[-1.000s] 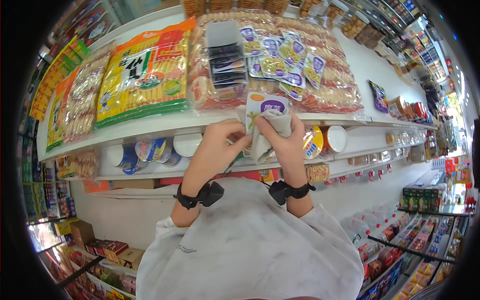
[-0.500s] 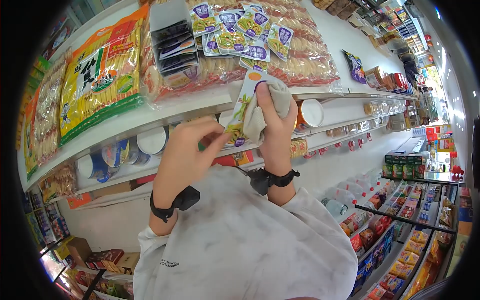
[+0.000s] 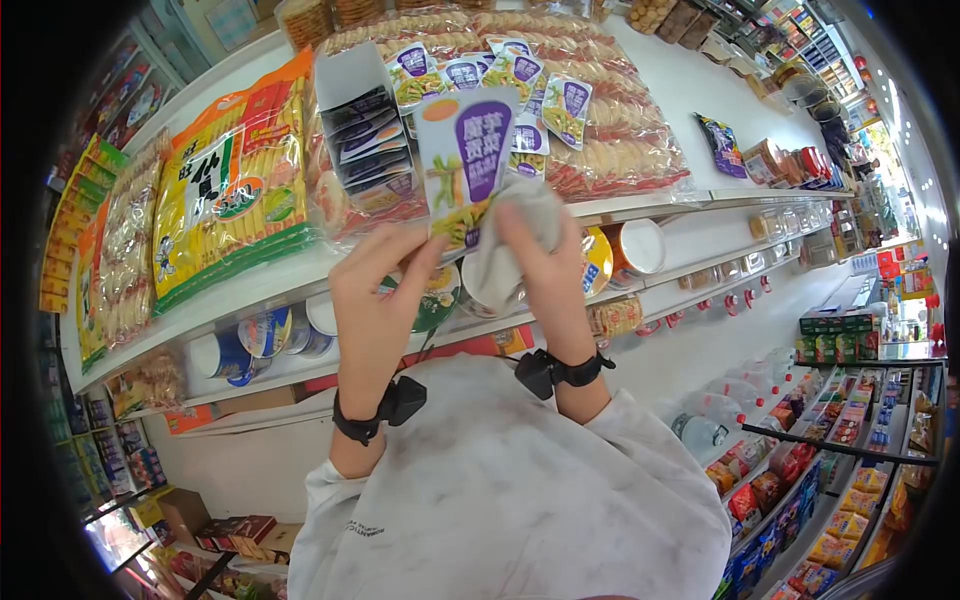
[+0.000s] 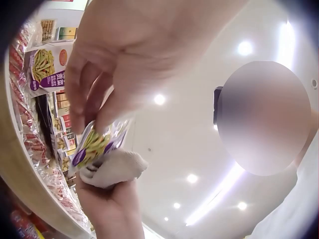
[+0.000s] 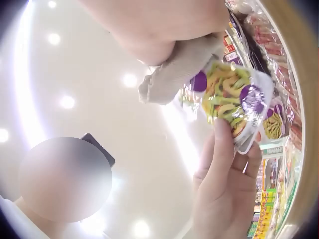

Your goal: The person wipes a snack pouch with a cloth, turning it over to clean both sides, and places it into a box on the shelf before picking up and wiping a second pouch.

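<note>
In the head view a white and purple food packet point(image 3: 462, 165) stands upright between the hands. My left hand point(image 3: 378, 285) pinches its lower left corner with thumb and fingertips; the left wrist view shows that hand point(image 4: 124, 59) above the packet point(image 4: 97, 144). A grey cloth point(image 3: 520, 235) is in my right hand point(image 3: 545, 265), pressed against the packet's right side. The cloth point(image 5: 177, 72) lies along the packet's edge point(image 5: 229, 94) in the right wrist view. Behind, an open box point(image 3: 365, 130) of packets stands beside loose packets point(image 3: 567, 108).
Large bags of rice crackers point(image 3: 235, 180) and wrapped biscuits point(image 3: 630, 130) lie on the white shelf point(image 3: 300, 275). A dark purple snack bag point(image 3: 720, 145) lies at the right. Tubs point(image 3: 640, 247) stand on the shelf below, with bottles point(image 3: 700, 430) lower right.
The packet has risen and turned its printed front more squarely to the head view. Both hands still hold their things, and the cloth has shifted along the packet. The head view has swung about.
</note>
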A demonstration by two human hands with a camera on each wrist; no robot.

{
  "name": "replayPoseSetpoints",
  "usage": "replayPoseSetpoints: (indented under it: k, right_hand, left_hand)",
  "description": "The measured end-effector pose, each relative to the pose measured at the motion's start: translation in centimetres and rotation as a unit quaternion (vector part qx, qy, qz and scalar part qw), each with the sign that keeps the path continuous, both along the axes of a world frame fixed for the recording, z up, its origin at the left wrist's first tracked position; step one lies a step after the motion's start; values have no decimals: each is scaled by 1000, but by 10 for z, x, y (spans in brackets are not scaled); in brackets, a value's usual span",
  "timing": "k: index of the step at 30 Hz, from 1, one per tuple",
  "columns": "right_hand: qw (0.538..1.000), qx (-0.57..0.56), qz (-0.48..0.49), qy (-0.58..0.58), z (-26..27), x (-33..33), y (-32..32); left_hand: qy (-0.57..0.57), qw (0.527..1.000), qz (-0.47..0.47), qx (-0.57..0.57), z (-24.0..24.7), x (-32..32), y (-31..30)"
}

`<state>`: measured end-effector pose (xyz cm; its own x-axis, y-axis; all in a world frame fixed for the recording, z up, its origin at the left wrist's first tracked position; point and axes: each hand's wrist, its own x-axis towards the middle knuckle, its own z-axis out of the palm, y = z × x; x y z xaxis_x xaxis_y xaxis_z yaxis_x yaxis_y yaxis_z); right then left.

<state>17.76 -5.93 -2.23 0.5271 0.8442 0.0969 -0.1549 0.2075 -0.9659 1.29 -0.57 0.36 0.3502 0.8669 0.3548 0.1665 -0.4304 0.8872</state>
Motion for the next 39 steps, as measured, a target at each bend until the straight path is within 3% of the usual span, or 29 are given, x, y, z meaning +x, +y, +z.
replayPoseSetpoints:
  k: [3, 8, 12, 14, 19, 22, 26, 30, 33, 36, 39]
  right_hand:
    - [995, 11, 36, -87, -12, -14, 6]
    - [997, -12, 36, -68, -7, -21, 3]
    - [988, 2, -137, -77, -12, -10, 11]
    - [978, -4, -200, -55, -7, 8, 21]
    - [980, 2, -156, -127, 8, 27, 42]
    - [970, 24, -128, -205, 5, 30, 56]
    - [971, 29, -57, -231, -5, 40, 71]
    - [967, 64, -111, -220, 3, 35, 71]
    - [972, 79, -173, -139, 4, 38, 65]
    - [971, 58, -200, -114, 3, 43, 59]
    - [960, 63, -256, -91, 7, 35, 50]
  left_hand:
    - [9, 998, 20, 59, -1, 1, 3]
    - [-66, 997, 16, -36, 0, 7, -3]
    - [-85, 994, 45, 56, 0, 22, -6]
    - [-29, 994, 8, 103, -13, 15, 0]
    - [66, 976, -52, 201, -13, 27, 9]
    - [91, 958, -108, 250, -8, 50, 16]
    - [93, 950, -116, 276, -28, 76, 31]
    - [5, 967, -108, 231, -24, 82, 42]
    - [29, 977, -83, 193, -30, 87, 49]
    - [154, 936, -67, 309, -45, 89, 64]
    - [181, 932, -40, 310, -35, 86, 57]
